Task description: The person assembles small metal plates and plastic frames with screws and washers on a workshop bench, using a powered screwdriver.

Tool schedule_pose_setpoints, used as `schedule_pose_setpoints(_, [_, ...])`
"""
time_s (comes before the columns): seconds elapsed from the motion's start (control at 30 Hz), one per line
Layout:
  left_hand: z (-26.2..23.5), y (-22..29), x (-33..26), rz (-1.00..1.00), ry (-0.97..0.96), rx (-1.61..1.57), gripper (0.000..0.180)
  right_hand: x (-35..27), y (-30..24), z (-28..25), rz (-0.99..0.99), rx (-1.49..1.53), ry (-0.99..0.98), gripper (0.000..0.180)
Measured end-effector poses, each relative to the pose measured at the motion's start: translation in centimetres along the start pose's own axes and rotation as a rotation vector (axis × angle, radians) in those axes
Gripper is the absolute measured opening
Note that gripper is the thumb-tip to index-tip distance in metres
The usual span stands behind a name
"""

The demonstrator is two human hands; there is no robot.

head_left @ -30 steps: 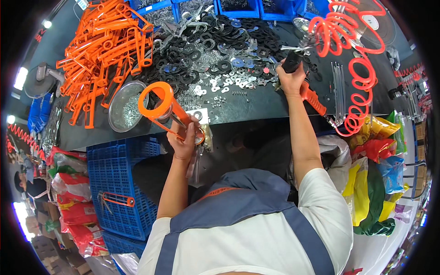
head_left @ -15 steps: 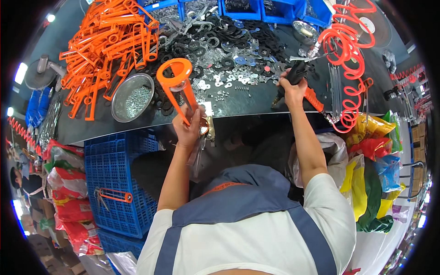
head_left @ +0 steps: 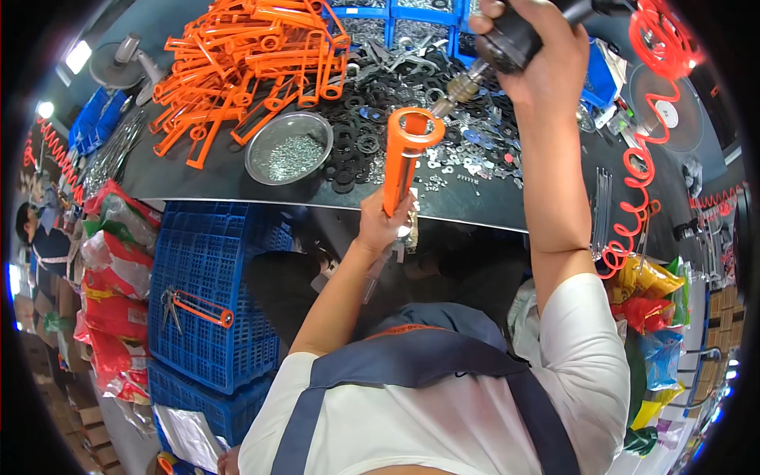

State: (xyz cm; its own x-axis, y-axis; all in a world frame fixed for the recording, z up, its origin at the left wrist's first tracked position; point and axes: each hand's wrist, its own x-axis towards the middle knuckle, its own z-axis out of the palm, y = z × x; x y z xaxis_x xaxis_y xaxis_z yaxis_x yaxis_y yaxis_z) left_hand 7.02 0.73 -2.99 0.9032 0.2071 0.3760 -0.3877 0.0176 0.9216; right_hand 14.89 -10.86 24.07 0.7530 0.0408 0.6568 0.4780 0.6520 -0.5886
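Workbench seen from above, near to far. At the near left stands a blue plastic crate [head_left: 210,293], below the edge of a dark table [head_left: 190,180]. The left hand [head_left: 382,218] is closed around the lower end of an orange frame [head_left: 398,165], gripping it just beyond the table's near edge; the frame is held upright, slightly tilted, its ring-shaped end uppermost. To its left on the table rests a round metal bowl [head_left: 260,141] (filled in part with small metal pieces). On the right, a red coiled hose [head_left: 640,162] hangs in loops. The right hand [head_left: 550,55], raised over the table, is wrapped around a black power tool [head_left: 511,41], whose metal nose points toward the ring; contact cannot be determined. Farther left lies a heap of orange frames [head_left: 261,67]; beside it, black rings [head_left: 348,142] are strewn. Blue bins [head_left: 421,15] line the far side.
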Motion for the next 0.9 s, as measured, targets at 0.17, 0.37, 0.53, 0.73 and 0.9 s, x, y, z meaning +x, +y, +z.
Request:
schedule_pose_setpoints(0.17, [-0.7, -1.0, 0.1, 0.080, -0.068, 0.173, 0.009, -0.4, 2.5, 2.0, 0.154, -0.110, -0.179, 0.017])
schedule_pose_setpoints(0.37, [-0.4, -0.5, 0.3, 0.102, -0.044, 0.131, 0.009, -1.2, 3.4, 1.6, 0.224, -0.267, -0.268, 0.016])
schedule_pose_setpoints(0.53, [-0.3, 0.3, 0.4, 0.109, -0.035, 0.106, 0.007, -1.5, 3.2, 2.5, 0.201, -0.436, -0.299, 0.014])
schedule_pose_setpoints(0.73, [-0.6, 0.7, 0.1, 0.119, -0.065, 0.227, 0.007, -1.0, 3.6, 2.2, 0.315, -0.376, -0.329, 0.010])
schedule_pose_setpoints(0.9, [-0.4, -0.5, 0.4, 0.146, -0.032, 0.157, 0.009, -0.4, 4.5, 1.4, 0.430, -0.245, -0.277, 0.007])
